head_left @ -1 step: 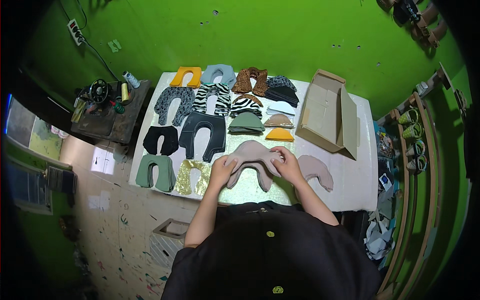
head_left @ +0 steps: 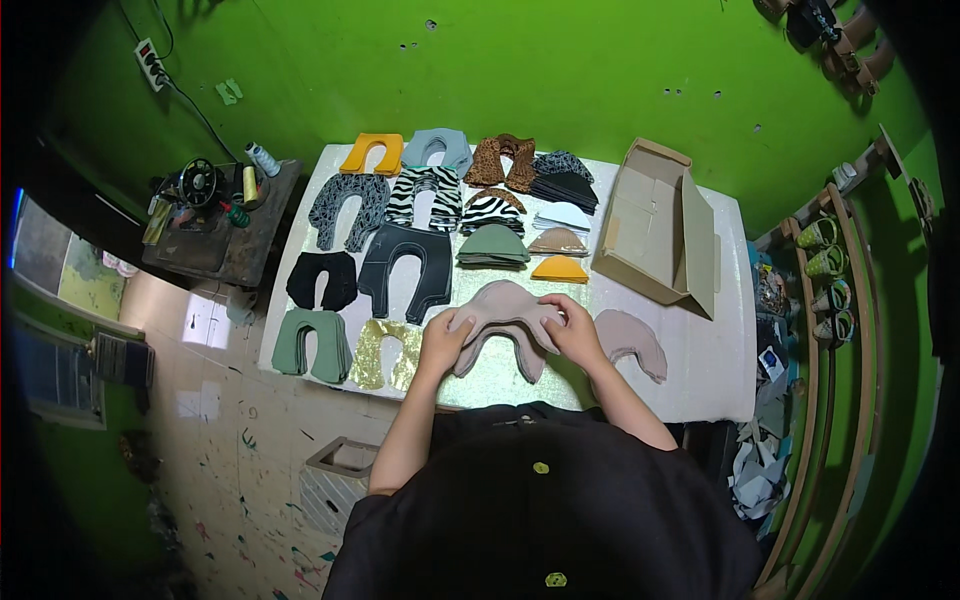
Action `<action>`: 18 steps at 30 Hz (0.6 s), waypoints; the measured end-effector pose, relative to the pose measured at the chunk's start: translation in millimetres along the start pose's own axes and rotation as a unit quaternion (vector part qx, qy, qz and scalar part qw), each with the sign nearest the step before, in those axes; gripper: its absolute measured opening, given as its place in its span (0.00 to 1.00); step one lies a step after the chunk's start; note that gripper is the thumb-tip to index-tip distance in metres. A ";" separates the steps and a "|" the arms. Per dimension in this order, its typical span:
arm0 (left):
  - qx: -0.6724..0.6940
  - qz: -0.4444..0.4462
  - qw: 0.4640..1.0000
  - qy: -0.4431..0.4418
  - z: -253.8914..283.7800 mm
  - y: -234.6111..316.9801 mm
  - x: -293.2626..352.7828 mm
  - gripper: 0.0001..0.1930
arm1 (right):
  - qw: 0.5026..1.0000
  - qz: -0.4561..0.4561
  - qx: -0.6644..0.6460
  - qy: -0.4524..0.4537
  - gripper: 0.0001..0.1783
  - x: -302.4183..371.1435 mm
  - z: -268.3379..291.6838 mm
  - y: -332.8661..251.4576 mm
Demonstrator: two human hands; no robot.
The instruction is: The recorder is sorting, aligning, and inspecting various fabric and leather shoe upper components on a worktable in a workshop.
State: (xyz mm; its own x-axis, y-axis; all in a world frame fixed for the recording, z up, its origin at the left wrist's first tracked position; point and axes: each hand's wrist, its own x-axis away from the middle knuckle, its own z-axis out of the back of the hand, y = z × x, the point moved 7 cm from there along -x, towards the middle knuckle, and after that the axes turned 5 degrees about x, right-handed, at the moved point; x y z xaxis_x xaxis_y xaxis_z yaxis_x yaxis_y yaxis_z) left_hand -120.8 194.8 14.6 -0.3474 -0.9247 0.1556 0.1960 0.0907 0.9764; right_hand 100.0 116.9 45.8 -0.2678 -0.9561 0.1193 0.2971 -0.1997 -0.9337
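Note:
Both my hands grip a dusty-pink, curved cut piece (head_left: 500,298) that looks like a shoe upper, one at each end. My left hand (head_left: 443,343) closes on its left end, thumb on top. At the right end, my right hand (head_left: 573,330) pinches it between thumb and fingers. Just beneath it, more pink U-shaped pieces (head_left: 528,360) show; whether they are held or lie on the table (head_left: 700,385) I cannot tell. Another pink curved piece (head_left: 640,343) lies right of my right hand. Left of my left hand lie gold glittery U-shaped pieces (head_left: 368,352).
Stacks of U-shaped pieces, such as green (head_left: 291,342) and black-grey (head_left: 378,272) ones, cover the table's left side. Half-round stacks, green (head_left: 492,246) and yellow (head_left: 559,269), lie ahead. An open cardboard box (head_left: 640,225) stands at the back right. A sewing machine (head_left: 200,185) is far left.

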 end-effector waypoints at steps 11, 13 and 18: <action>-0.043 0.015 0.998 0.052 15.5 -2.9 8.0 0.16 | 0.995 -0.019 0.101 -0.010 0.18 14.2 -14.5 -0.9; -0.130 0.030 0.990 0.039 9.8 -4.1 14.3 0.15 | 0.994 -0.042 0.103 -0.021 0.20 16.0 -19.4 17.3; -0.156 -0.013 0.985 0.066 7.1 1.4 25.2 0.13 | 0.988 0.027 0.155 0.002 0.21 18.2 -20.4 13.9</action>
State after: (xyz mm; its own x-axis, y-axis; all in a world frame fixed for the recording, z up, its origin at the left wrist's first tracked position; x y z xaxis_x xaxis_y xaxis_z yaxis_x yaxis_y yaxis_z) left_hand -135.7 174.2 21.0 -0.2372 -0.9672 0.0905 0.4691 -0.0324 0.8826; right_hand 80.5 101.1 28.1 -0.2479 -0.9663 0.0694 0.5775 -0.2049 -0.7903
